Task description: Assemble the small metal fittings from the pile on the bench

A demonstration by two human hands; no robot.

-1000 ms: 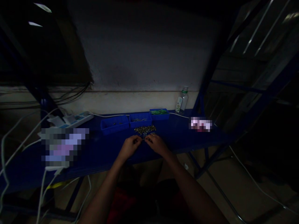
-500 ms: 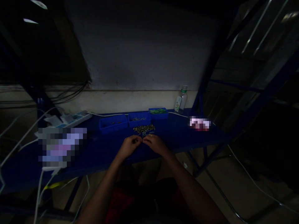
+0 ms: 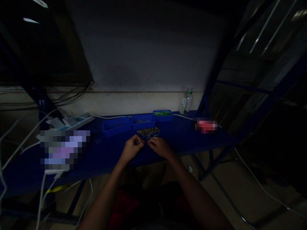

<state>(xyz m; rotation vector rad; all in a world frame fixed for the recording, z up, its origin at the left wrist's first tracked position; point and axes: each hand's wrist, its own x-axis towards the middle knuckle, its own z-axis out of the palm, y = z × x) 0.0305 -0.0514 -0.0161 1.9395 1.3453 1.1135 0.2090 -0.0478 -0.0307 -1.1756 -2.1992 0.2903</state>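
Observation:
My left hand (image 3: 131, 148) is closed in a pinch just above the blue table. A thin shiny metal pin (image 3: 139, 141) shows between its thumb and forefinger. Close by on the right, my right hand (image 3: 159, 147) has its fingertips pressed together, and whatever they hold is too small to make out. A narrow gap separates the two hands. Just beyond them lies a pile of small brass-coloured metal parts (image 3: 148, 131), with several thin silvery pins (image 3: 148, 136) at its near edge.
Behind the pile stand a blue bin (image 3: 117, 126) with few parts, a second bin (image 3: 144, 121) with thin metal pieces, and a third (image 3: 163, 115) with green items. A clear bottle (image 3: 187, 101) stands by the wall. A power strip (image 3: 79, 121) and cables lie left.
My hands have come slightly apart; their fingertips met before. The left hand has shifted a little left and turned, so the pin now shows. The right hand has barely moved.

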